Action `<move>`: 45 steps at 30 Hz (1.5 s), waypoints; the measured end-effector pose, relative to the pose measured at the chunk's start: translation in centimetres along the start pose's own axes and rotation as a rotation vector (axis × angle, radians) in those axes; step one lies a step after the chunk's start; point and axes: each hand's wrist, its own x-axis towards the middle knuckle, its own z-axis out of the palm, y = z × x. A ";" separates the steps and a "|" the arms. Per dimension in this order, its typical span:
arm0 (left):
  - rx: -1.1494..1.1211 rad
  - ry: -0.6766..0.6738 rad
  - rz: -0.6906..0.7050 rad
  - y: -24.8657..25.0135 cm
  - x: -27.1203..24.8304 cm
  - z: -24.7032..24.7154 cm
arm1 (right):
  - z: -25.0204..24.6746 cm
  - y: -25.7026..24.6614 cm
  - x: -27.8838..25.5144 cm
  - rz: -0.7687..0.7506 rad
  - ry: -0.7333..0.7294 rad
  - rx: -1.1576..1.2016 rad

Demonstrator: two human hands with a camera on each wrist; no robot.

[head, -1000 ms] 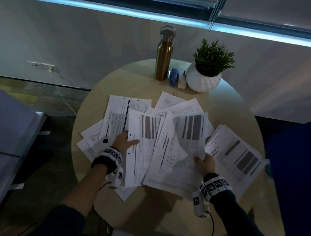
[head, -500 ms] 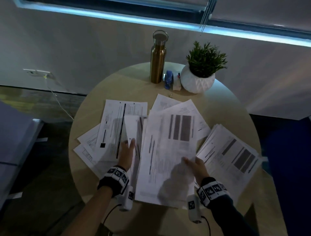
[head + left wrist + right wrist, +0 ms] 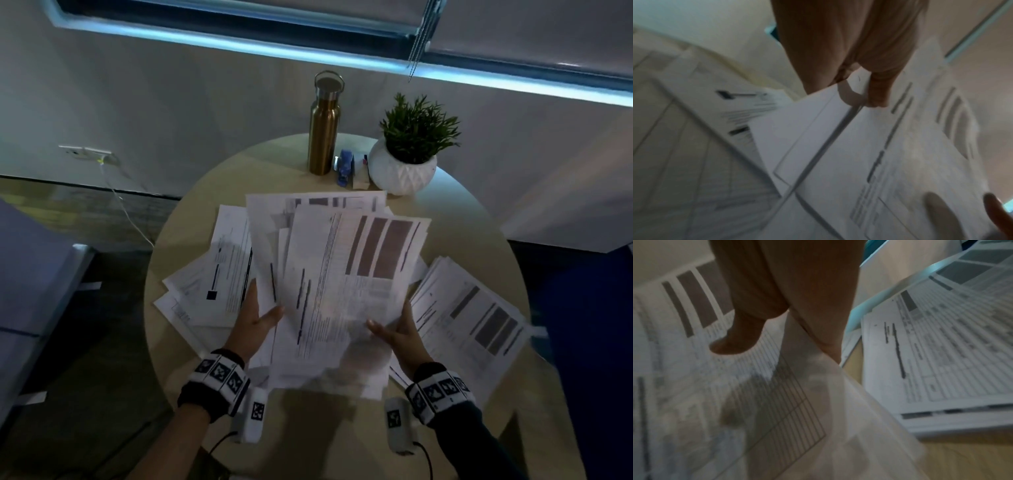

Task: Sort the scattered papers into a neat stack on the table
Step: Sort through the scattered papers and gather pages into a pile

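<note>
Fingers of both hands, left hand (image 3: pixel 255 320) and right hand (image 3: pixel 399 330), apparently pinch gathered papers (image 3: pixel 342 281) (blurred).

At the far edge of the table (image 3: pixel 212 192) we see a gold metal bottle (image 3: pixel 323 137) standing upright, a small blue stapler (image 3: pixel 345 167) just beside it, and a white pot with a green plant (image 3: pixel 406 161) to its right. A white cable (image 3: pixel 125 212) hangs from a wall socket (image 3: pixel 85 152) on the left.

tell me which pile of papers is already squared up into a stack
The stack of papers on the table's right side, beside the right hand. The sheets on the left lie fanned and crooked.
</note>
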 end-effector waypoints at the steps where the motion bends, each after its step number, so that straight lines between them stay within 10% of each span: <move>1: 0.008 -0.001 0.021 1.1 -0.3 0.4 | 0.2 -0.5 -0.2 -0.040 0.008 0.005; 7: 0.042 0.299 0.415 6.7 -3.0 4.4 | 3.0 -3.1 -1.2 -0.378 0.248 -0.018; 16: 0.215 -0.030 0.296 2.7 -1.5 4.1 | 3.8 -1.7 -0.2 -0.318 0.408 -0.201; 19: 0.296 0.139 0.351 0.2 0.8 0.6 | 2.0 -2.5 -0.2 -0.341 0.514 -0.239; 23: 0.461 0.576 -0.234 -1.9 5.1 -3.8 | -2.1 -1.5 -0.4 -0.214 0.687 -0.235; 29: 0.672 0.441 -0.509 -2.2 8.4 -6.3 | -5.2 0.6 -1.6 0.020 0.807 -0.087; 39: 0.257 0.353 0.046 -2.5 7.4 -7.4 | -4.8 0.7 -1.7 0.189 0.477 0.051; 45: 0.042 0.202 0.030 -0.9 2.9 -5.8 | -0.3 -0.7 0.0 0.137 0.190 0.308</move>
